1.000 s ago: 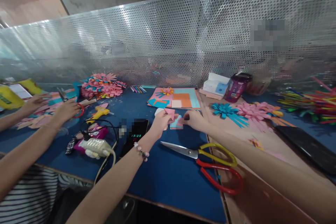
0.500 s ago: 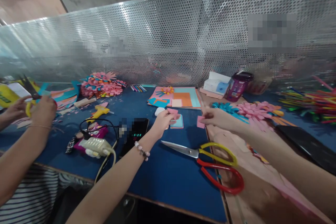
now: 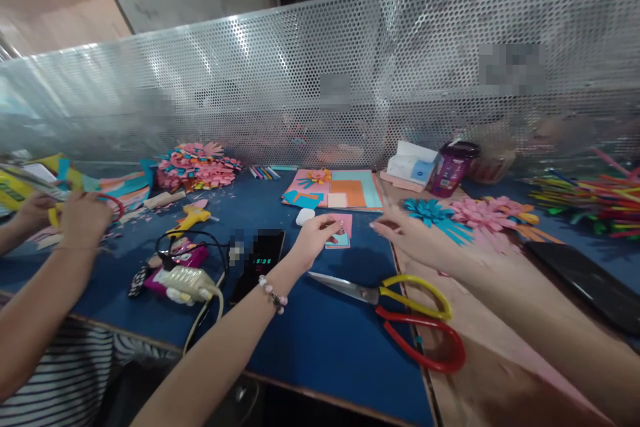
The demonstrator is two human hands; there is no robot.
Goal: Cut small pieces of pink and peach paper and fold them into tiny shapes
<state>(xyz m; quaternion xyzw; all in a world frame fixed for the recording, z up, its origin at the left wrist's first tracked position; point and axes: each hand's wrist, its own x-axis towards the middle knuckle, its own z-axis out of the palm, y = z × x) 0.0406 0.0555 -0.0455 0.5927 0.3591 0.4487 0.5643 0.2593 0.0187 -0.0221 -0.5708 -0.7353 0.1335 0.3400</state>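
My left hand (image 3: 313,240), with a bead bracelet on the wrist, reaches over the blue table (image 3: 320,340). Its fingertips pinch the left edge of a small pink paper square (image 3: 345,222), which lies on a teal piece. My right hand (image 3: 407,237) hovers just right of that square, fingers spread and blurred, holding nothing. Large scissors (image 3: 415,320) with yellow and red handles lie shut on the table below both hands.
A phone (image 3: 257,260), a white plug block (image 3: 185,280) with cables and a yellow glue gun (image 3: 193,217) lie to the left. Coloured sheets (image 3: 350,190), paper flowers (image 3: 197,163), a tissue box (image 3: 413,160) and a purple cup (image 3: 450,167) stand farther back. A co-worker's hands (image 3: 80,217) are at far left.
My left hand has lowered its pink piece flat onto the teal piece. My right hand no longer has the pink scrap it held and has opened. The co-worker's hands shifted slightly.
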